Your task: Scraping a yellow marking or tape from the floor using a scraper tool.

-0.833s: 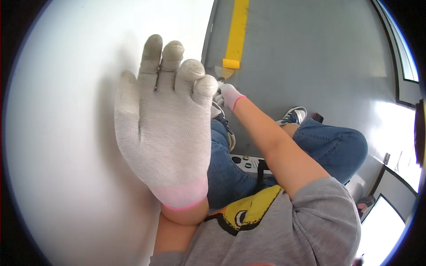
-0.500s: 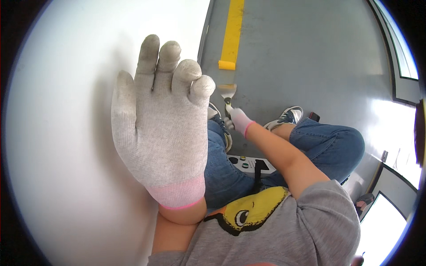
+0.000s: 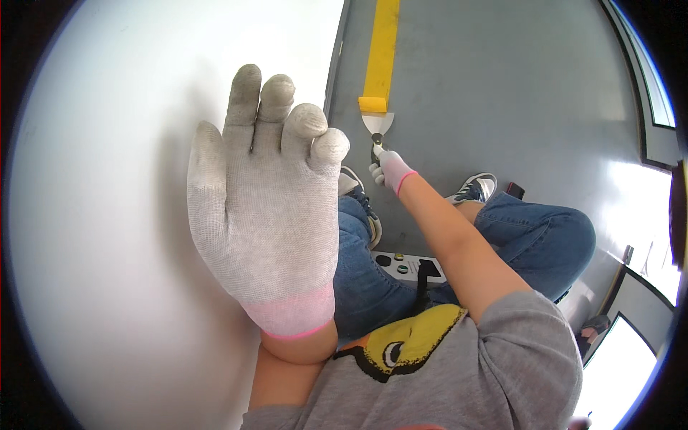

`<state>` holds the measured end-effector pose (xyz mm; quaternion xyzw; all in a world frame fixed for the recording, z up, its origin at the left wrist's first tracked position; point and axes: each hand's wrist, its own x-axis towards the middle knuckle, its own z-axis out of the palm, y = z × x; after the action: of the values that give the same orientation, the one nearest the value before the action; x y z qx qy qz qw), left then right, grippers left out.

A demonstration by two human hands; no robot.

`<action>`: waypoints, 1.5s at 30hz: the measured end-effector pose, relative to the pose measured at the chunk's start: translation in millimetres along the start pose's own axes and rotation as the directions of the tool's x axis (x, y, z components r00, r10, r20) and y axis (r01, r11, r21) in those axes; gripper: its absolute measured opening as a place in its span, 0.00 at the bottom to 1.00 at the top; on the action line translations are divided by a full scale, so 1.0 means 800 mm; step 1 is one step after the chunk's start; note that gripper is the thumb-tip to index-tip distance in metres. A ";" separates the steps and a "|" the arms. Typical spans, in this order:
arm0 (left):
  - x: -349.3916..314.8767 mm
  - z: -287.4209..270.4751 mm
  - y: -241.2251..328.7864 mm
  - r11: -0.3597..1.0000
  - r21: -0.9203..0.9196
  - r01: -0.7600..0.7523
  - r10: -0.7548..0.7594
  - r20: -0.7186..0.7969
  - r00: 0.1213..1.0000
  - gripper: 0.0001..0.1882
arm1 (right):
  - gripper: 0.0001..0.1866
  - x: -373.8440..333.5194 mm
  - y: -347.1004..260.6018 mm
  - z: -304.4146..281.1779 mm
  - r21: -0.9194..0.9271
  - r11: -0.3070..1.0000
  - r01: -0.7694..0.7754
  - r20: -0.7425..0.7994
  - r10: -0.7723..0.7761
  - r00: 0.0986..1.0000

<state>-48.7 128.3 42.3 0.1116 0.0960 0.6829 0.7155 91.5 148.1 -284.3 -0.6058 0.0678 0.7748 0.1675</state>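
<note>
My right hand (image 3: pixel 394 170), in a white glove with a pink cuff, is wrapped round the handle of a scraper (image 3: pixel 378 125) low over the floor. The scraper's wide metal blade meets the curled-back end of a strip of yellow floor tape (image 3: pixel 383 54). The tape runs away from me along the grey floor. Close to the camera, my left hand (image 3: pixel 279 204) is held up in a matching glove, palm showing and fingers apart, some bent at the tips. Nothing is in it, and the white wall is beside it.
The white wall (image 3: pixel 100 229) fills the left side, with a dark strip at its foot. My shoes and bent knees are either side of the scraper. A white board (image 3: pixel 390 272) with dark round pieces lies beneath me. A small dark object (image 3: pixel 514 190) sits by my right shoe.
My right hand has pushed the scraper forward, and its blade now reaches the curled tape end, from which it was apart before. My left hand has stayed nearly still.
</note>
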 end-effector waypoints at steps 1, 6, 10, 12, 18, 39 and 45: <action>0.001 0.004 -0.002 1.000 -0.003 -0.005 0.005 -0.005 1.000 0.27 | 0.14 0.001 -0.005 -0.010 -0.001 1.000 0.005 -0.002 -0.005 1.000; -0.004 0.004 0.004 1.000 -0.021 -0.012 0.012 -0.025 1.000 0.27 | 0.15 -0.018 0.028 -0.023 -0.096 0.995 0.007 -0.007 -0.007 1.000; -0.005 0.003 0.001 1.000 -0.031 -0.004 0.004 0.017 1.000 0.27 | 0.18 -0.033 0.070 -0.016 -0.180 0.976 -0.122 -0.078 0.110 0.991; -0.004 0.005 -0.001 0.999 -0.043 0.004 -0.005 -0.010 1.000 0.27 | 0.18 -0.020 0.076 -0.016 -0.163 0.981 -0.108 -0.066 0.099 0.993; -0.004 0.003 0.004 1.000 0.003 -0.001 0.001 0.000 1.000 0.27 | 0.19 0.010 0.017 0.028 -0.156 0.988 0.008 -0.056 -0.017 0.998; -0.004 0.000 0.001 1.000 0.010 0.023 -0.023 0.071 0.997 0.26 | 0.17 -0.022 0.104 -0.047 -0.112 0.993 -0.040 -0.072 0.032 0.997; -0.002 0.006 -0.001 1.000 0.003 0.002 -0.002 -0.027 1.000 0.27 | 0.16 0.003 0.016 -0.018 -0.147 0.987 0.071 -0.063 -0.081 0.995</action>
<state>-46.6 126.4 46.8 0.1035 0.1067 0.6834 0.7148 99.9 132.5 -291.6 -0.6449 -0.0060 0.7493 0.1503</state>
